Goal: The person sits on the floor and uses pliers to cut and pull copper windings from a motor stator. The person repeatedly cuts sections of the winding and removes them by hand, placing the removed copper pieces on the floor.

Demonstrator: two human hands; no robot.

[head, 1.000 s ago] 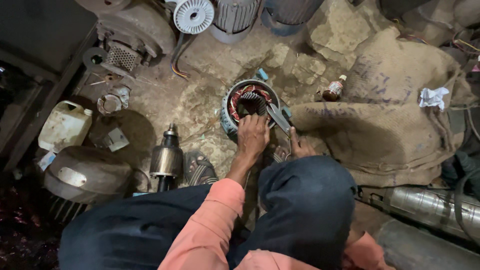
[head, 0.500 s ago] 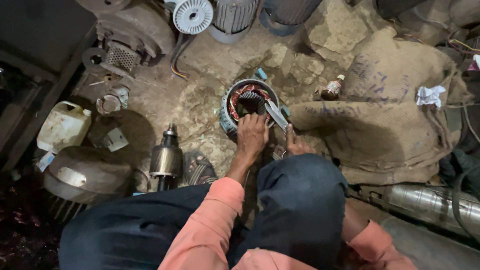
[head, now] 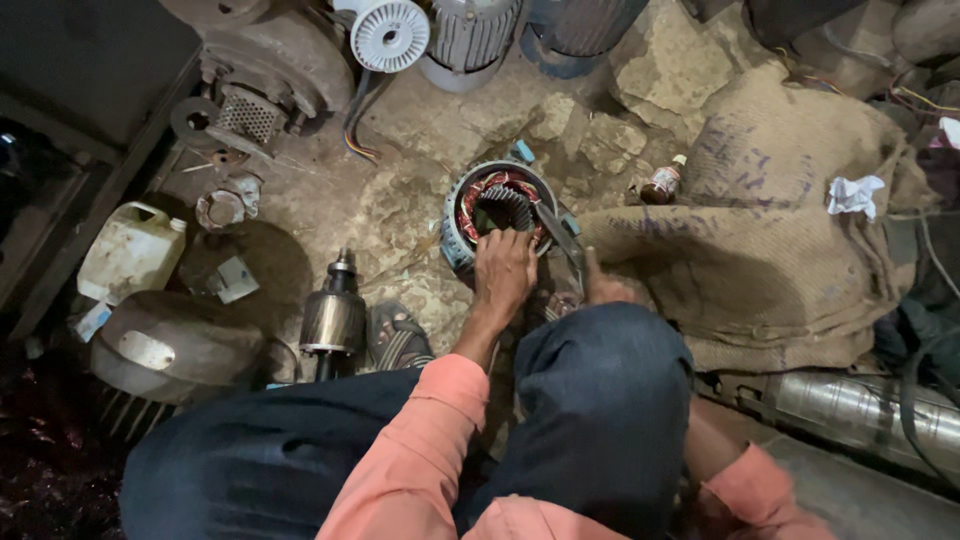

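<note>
Nearest the camera, the person's dark-trousered knees fill the lower frame, with salmon-coloured sleeves running forward between and beside them. The left hand [head: 503, 272] lies palm-down on the near rim of the motor stator [head: 497, 208], fingers curled loosely over the edge and closed on nothing separate; compared with one second ago it sits in the same place on the rim, so the steadying grip is unchanged. The right hand [head: 603, 290] is largely hidden behind the right knee; only its upper part shows, wrapped around the near end of a flat metal tool [head: 558, 236]. The tool's far end reaches the right side of the stator opening, against the copper windings, and over the last second its angle has altered only slightly, which suggests a small working stroke at the windings and not a repositioning. The stator itself stands on the stone floor just beyond the knees, open end up, between a rotor shaft [head: 333, 316] to the near left and a sheet of burlap sacking [head: 760, 250] to the right. Further out, a small brown bottle [head: 661, 184] stands at the sacking's edge, a white plastic can [head: 130, 250] lies at far left, and a white fan cover [head: 391, 33] sits at the far edge among other motor housings.
</note>
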